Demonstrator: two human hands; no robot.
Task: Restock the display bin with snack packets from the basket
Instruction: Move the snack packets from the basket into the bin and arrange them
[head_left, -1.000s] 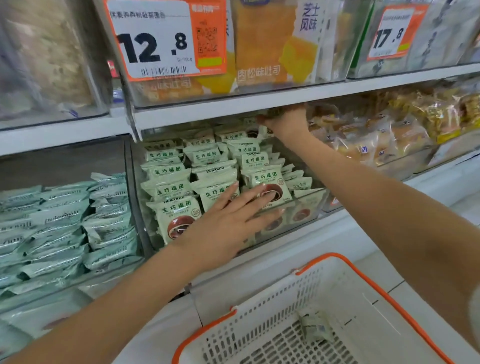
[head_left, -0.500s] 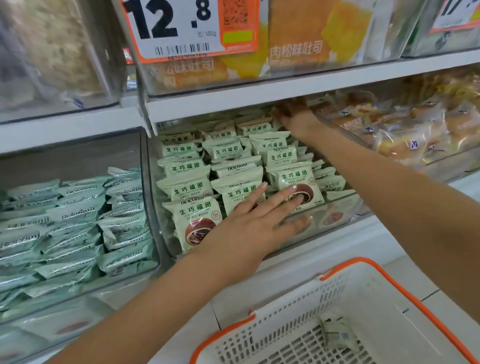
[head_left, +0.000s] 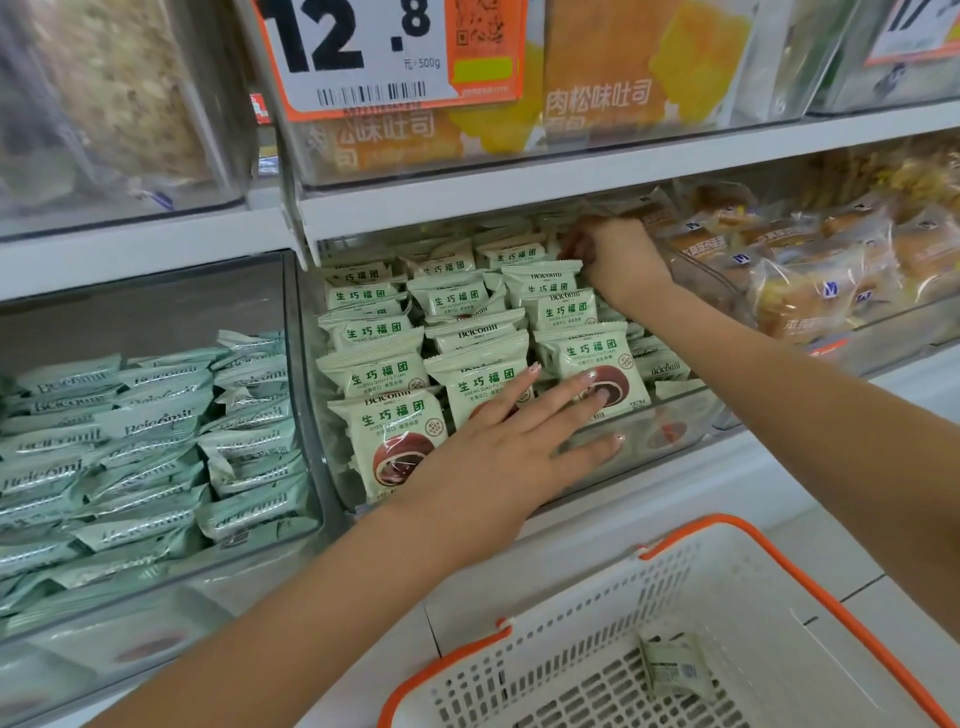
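nearest you the basket (head_left: 769, 597) holds only one packet (head_left: 675, 667), so the restock looks almost done. your left hand (head_left: 498, 452) has stayed flat with fingers spread wide, pressing the front row of packets (head_left: 387, 441) against the bin (head_left: 649, 441)'s clear front wall. at the back, your right hand (head_left: 615, 254) has drawn out a little from under the shelf (head_left: 519, 192) and its fingers curl among the rear packets, though whether they hold one i cannot tell.
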